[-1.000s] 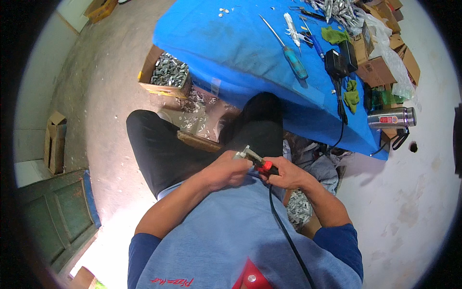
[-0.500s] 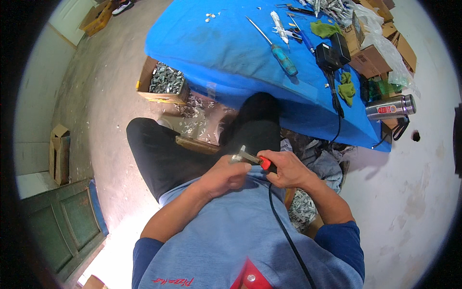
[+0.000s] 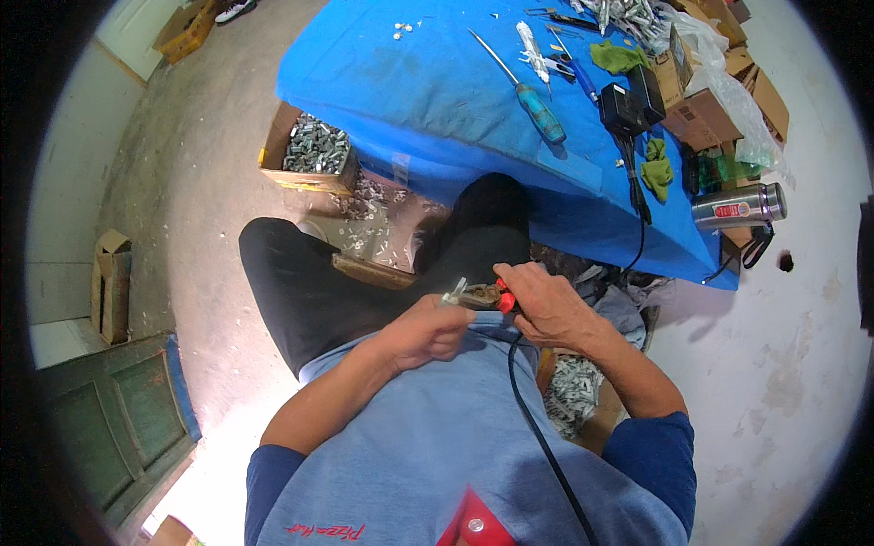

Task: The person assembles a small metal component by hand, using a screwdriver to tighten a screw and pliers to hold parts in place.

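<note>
Over my lap, my left hand (image 3: 428,328) is closed, its fingers and thumb pinching a small pale, translucent-looking piece (image 3: 454,292). Facing it, my right hand (image 3: 551,308) wraps round a pair of red-handled pliers (image 3: 505,298). The metal jaws (image 3: 479,296) point left and meet or nearly meet the pale piece; contact is hard to tell. A black cable (image 3: 537,428) runs from below my right hand down across my shirt.
A blue-covered table (image 3: 410,91) stands ahead, bearing a screwdriver (image 3: 541,113), a black adapter (image 3: 622,111) and green cloths (image 3: 617,57). A steel flask (image 3: 739,206) is at its right edge. Boxes of small metal parts (image 3: 315,146) and pale pieces (image 3: 574,391) flank my legs.
My right hand has turned and risen slightly, its fingers spread further along the red handles. The jaws now look broader, the pliers having rotated. My left hand has barely moved.
</note>
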Action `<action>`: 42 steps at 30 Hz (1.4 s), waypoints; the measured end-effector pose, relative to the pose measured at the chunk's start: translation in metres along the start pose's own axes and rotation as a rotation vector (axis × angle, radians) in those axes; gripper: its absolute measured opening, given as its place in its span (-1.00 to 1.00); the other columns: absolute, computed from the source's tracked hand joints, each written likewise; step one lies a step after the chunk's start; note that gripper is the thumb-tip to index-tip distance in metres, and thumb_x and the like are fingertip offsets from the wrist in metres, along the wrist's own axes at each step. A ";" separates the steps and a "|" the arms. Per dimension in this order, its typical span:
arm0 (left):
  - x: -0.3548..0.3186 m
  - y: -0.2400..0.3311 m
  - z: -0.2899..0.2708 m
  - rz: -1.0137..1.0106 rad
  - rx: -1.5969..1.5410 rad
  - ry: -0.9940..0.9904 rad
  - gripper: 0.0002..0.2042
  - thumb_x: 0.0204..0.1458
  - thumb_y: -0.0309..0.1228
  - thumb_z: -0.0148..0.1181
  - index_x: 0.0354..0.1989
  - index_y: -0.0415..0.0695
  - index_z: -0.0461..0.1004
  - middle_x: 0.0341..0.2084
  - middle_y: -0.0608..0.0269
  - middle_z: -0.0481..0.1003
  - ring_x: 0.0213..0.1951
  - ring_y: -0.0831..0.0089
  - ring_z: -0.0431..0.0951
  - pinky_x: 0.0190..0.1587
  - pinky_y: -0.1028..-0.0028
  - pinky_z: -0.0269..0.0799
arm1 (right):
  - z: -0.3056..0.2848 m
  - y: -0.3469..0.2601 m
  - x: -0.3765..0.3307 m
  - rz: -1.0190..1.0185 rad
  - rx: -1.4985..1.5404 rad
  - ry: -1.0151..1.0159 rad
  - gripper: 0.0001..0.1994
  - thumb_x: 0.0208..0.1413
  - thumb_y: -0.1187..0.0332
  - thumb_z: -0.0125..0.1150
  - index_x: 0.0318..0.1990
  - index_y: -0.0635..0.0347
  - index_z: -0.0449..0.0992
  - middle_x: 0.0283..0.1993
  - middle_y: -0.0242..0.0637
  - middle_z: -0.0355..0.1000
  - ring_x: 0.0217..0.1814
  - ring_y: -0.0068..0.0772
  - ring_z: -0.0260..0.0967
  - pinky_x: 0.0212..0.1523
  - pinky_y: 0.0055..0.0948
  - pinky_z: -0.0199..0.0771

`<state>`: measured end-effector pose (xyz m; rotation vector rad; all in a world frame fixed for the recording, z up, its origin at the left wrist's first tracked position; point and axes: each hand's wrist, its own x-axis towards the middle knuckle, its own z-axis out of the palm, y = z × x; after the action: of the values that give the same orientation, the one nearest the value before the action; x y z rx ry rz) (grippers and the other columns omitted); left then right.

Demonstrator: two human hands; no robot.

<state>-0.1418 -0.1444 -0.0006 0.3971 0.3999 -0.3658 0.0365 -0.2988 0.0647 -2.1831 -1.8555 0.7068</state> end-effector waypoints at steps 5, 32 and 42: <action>0.001 -0.001 -0.005 -0.018 -0.035 -0.023 -0.74 0.21 -0.42 0.09 -0.55 0.00 0.27 -0.77 0.54 0.12 -0.74 0.71 0.03 -0.64 0.59 -0.07 | -0.002 0.011 0.005 -0.075 -0.130 0.019 -0.35 -0.12 0.45 0.31 0.18 0.43 0.22 -0.11 -0.03 0.35 -0.05 -0.03 0.35 -0.16 -0.22 0.50; 0.021 -0.001 -0.011 0.029 -0.103 0.352 -0.74 0.17 -0.41 0.06 -0.57 0.03 0.21 -0.76 0.54 0.09 -0.76 0.68 0.02 -0.69 0.57 -0.08 | 0.048 -0.005 0.012 0.152 -0.389 0.068 -0.56 -0.13 0.45 0.21 -0.05 0.41 0.32 -0.31 -0.10 0.35 -0.24 -0.13 0.38 -0.32 -0.30 0.49; 0.019 0.005 -0.012 0.084 -0.087 0.169 -0.72 0.14 -0.42 0.12 -0.59 0.03 0.21 -0.75 0.54 0.12 -0.75 0.69 0.05 -0.68 0.58 -0.06 | 0.061 0.005 0.013 0.143 -0.281 0.287 -0.35 -0.31 0.45 0.30 0.07 0.40 0.28 -0.28 -0.12 0.31 -0.21 -0.11 0.34 -0.27 -0.29 0.45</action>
<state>-0.1272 -0.1398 -0.0172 0.3591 0.5603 -0.2330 0.0139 -0.2970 0.0066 -2.4521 -1.7504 0.1434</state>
